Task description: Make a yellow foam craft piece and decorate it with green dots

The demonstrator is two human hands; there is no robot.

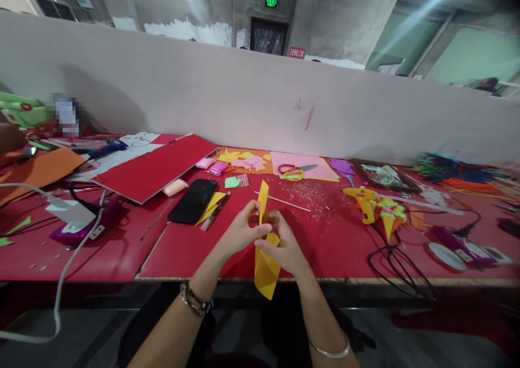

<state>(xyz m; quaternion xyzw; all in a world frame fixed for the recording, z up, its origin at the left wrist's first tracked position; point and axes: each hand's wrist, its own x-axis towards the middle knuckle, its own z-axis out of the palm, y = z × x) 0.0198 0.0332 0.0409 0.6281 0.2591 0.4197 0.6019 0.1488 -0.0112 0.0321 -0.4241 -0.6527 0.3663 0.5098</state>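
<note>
I see one yellow sheet (267, 270), curled and standing upright between the two hands, its lower end across the near edge of the red table (182, 254) from my viewpoint. The left hand (247, 230) has its thumb and fingers closed in a pinch on the sheet; the right hand (284, 243) pinches it too, fingers bent and nearly closed. One bangle (331, 353) circles the right wrist.

Just beyond the hands I count one thin stick (284, 201). To their left lie one black phone (193, 201) and one pen (216, 211). Farther back I find two pink packets (212, 166) and one pair of scissors (296, 172), which rests on a pink sheet (320, 171). Farther out, I count one yellow glue gun (365, 204) on the right, one large red board (156, 167) on the left, and two purple power strips, one on each side.
</note>
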